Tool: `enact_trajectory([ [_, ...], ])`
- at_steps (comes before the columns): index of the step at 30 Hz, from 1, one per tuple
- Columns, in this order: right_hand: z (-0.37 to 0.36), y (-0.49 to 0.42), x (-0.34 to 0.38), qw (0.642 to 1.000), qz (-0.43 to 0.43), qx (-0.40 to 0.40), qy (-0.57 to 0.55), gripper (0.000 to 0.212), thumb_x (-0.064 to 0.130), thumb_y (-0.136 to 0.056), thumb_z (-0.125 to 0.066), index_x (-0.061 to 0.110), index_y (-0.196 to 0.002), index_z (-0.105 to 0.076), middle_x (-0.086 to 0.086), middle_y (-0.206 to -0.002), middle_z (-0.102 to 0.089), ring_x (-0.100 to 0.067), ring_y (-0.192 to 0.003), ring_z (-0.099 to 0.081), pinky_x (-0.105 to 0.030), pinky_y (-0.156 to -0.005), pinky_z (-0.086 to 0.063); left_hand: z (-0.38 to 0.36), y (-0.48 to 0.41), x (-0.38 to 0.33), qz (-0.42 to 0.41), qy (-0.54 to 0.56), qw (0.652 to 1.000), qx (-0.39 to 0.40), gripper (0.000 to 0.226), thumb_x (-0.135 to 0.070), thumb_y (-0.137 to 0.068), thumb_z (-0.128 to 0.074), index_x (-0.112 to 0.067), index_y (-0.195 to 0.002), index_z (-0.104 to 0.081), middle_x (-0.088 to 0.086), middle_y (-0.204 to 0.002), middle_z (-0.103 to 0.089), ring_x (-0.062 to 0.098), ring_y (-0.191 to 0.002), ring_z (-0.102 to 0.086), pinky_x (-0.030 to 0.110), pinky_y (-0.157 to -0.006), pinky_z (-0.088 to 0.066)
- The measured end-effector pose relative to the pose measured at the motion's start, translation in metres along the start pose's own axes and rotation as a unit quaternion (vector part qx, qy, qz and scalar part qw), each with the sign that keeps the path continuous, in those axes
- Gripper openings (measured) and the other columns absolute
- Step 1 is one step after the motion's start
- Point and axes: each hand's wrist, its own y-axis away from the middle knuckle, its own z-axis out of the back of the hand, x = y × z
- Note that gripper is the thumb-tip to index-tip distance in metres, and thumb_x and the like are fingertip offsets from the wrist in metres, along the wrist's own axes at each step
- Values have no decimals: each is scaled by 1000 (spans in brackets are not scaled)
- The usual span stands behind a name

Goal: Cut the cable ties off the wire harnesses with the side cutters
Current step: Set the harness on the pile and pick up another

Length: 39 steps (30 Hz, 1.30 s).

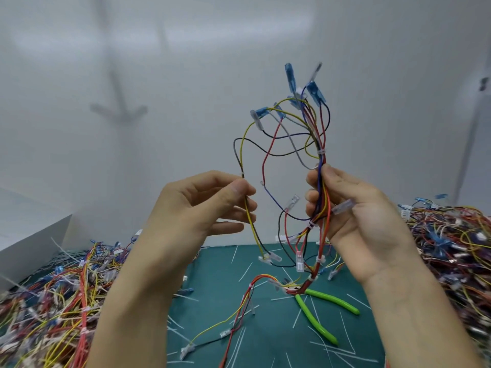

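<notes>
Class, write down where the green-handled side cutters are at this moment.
In the head view, the side cutters lie on the green mat, right of centre, below the right hand, with their head under the hanging end of the held harness.

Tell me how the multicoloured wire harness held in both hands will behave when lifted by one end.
Probably floppy: the multicoloured wire harness loops and droops between the left hand and right hand. Likely light, since a fingertip pinch holds a branch up. Its loose branches with blue sleeved terminals may snag on the wire piles.
</notes>
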Motion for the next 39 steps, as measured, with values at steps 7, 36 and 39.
enact_trajectory([
  [7,-3,0,-1,999,3,8,-40,17,20,-82,-62,8,-93,-66,0,-76,-70,-8,-58,-64,-21,-53,-54,-15,-4,14,52,-106,983,139,45,-55,-69,-73,-20,-97,-74,-8,-95,-77,4,-93,-71,18,-84,-55],
  [36,4,-5,-12,990,-18,49,132,29,25,-100,-50,8,-109,-72,-7,-106,-76,-22,-98,-73,-37,-92,-54,-39,-10,21,56,127,990,-22,9,1,-90,-62,-6,-86,-66,8,-74,-72,28,-74,-75,28,-61,-60],
  [39,8,-2,-6,974,-15,77,214,21,18,-95,-58,8,-108,-72,-7,-102,-77,-22,-97,-74,-34,-89,-59,-38,-13,21,57,140,986,-65,10,-3,-92,-61,-10,-86,-62,8,-74,-68,31,-76,-72,39,-74,-61],
])
